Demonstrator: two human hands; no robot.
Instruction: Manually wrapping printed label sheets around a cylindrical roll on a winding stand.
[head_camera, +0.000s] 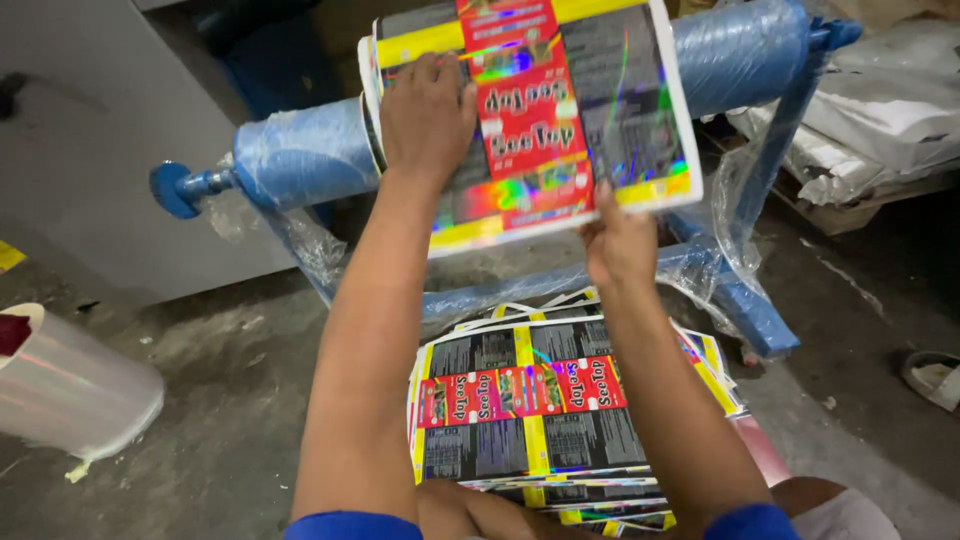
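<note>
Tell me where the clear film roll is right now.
In the head view the clear film roll lies on the concrete floor at the far left, left of the left forearm and the stack of printed sheets.
</note>
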